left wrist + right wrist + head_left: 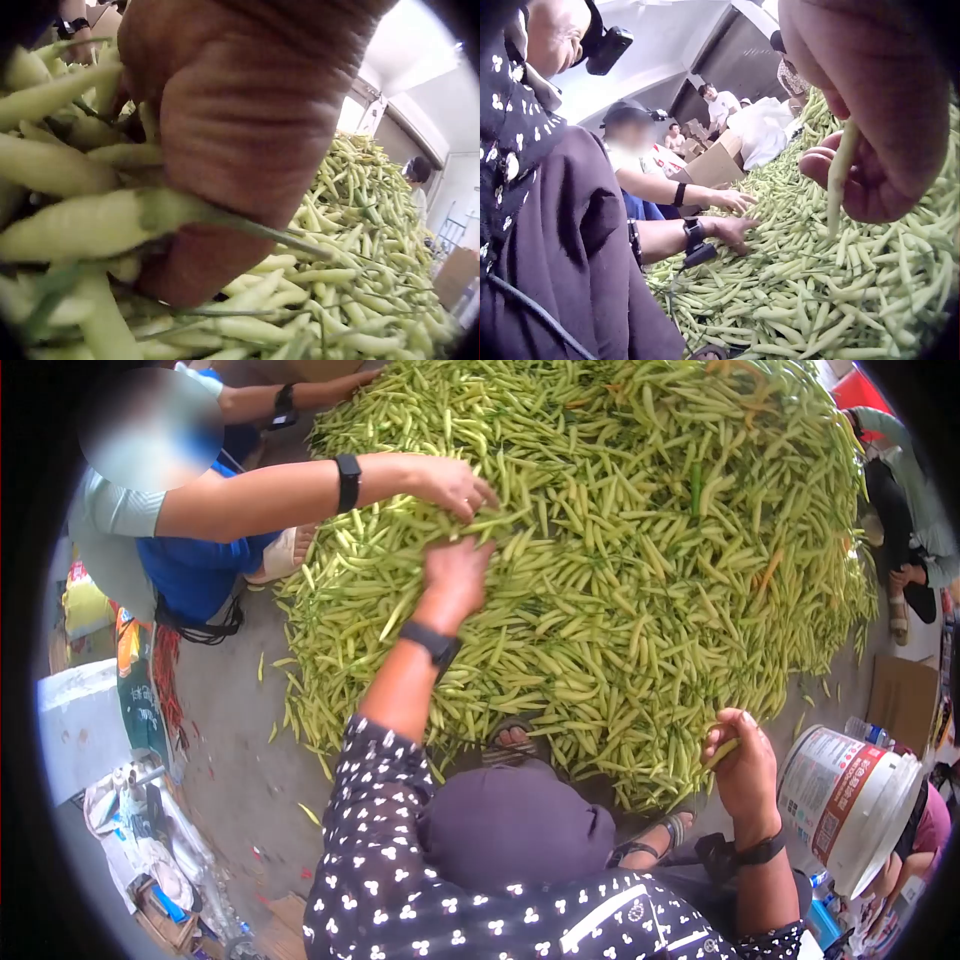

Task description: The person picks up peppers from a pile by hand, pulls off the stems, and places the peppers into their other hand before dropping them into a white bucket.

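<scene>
1. Grey floor (pixel 230 730) showed around a broad pile (pixel 620 610) of pale green peppers, with a few strays at its edges and one darker green pepper (pixel 695 488) on top.
2. Near the right hand (pixel 745 765) stood a white bucket (pixel 845 800) with a printed label; a cardboard box (pixel 903 700) lay beyond it.
3. Along the left side were a white box (pixel 85 725) and some red strings (pixel 168 680).
4. Over the left part of the pile, the left hand (pixel 457 575) reached down among the peppers. Its fingers were mostly hidden, so whether they gripped anything could not be told. In the left wrist view, one pepper's long stem (pixel 262 229) crossed in front of the hand.
5. Above the pile's near right edge, the right hand pinched a single pepper (pixel 842 180) between thumb and fingers; in the right wrist view it pointed downward.
6. A neighbour (pixel 110 525) in a pale top sat at the left, one hand (pixel 455 485) over the peppers just beyond the left hand.
7. Another person (pixel 915 510) was at the pile's far right side.
8. Beyond the peppers, the right wrist view took in a carton (pixel 709 163), a white sheet (pixel 765 131) and more people.
9. Purple trousers (pixel 592 247) and a sandal (pixel 515 745) marked the wearer's place at the near edge.
</scene>
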### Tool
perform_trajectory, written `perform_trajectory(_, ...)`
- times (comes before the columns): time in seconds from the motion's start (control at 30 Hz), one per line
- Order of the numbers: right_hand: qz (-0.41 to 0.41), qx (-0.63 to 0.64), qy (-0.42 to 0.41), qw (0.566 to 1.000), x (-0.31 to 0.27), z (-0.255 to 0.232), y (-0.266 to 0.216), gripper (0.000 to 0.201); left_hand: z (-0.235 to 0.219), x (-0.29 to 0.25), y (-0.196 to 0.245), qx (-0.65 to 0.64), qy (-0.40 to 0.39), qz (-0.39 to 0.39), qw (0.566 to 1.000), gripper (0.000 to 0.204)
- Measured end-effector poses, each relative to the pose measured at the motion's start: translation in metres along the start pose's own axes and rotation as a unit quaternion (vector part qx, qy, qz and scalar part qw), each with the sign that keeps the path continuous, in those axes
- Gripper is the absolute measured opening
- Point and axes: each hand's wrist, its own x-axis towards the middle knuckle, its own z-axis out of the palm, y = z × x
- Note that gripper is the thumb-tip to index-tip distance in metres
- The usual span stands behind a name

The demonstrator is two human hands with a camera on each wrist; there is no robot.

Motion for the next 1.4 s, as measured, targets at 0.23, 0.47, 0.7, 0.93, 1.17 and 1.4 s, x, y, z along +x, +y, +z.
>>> perform_trajectory(0.23, -0.005, 0.023, 0.001, 1.000, -0.003, -0.022, -0.005, 0.027, -0.037, -0.100, -0.047, -0.008, 0.048, -0.133, 0.990, 0.051)
perform_trajectory(0.47, -0.029, 0.065, -0.038, 0.997, -0.017, -0.029, -0.031, 0.028, -0.099, -0.120, -0.062, 0.033, 0.043, -0.179, 0.982, 0.047)
perform_trajectory(0.7, 0.014, 0.156, -0.051, 0.986, 0.001, -0.041, -0.031, 0.027, -0.084, -0.053, 0.029, -0.047, 0.015, 0.292, 0.955, 0.043)
perform_trajectory(0.93, -0.001, 0.108, -0.033, 0.994, 0.003, -0.054, -0.020, 0.026, 0.010, -0.087, 0.151, -0.104, -0.103, 0.552, 0.821, 0.055)
perform_trajectory(1.17, 0.014, 0.107, -0.022, 0.994, 0.004, -0.054, -0.019, 0.027, -0.003, -0.053, 0.097, -0.036, -0.043, 0.408, 0.911, 0.040)
perform_trajectory(1.4, 0.003, 0.104, -0.059, 0.993, -0.002, -0.053, -0.017, 0.027, -0.034, -0.022, 0.015, -0.169, 0.137, -0.064, 0.974, 0.018)
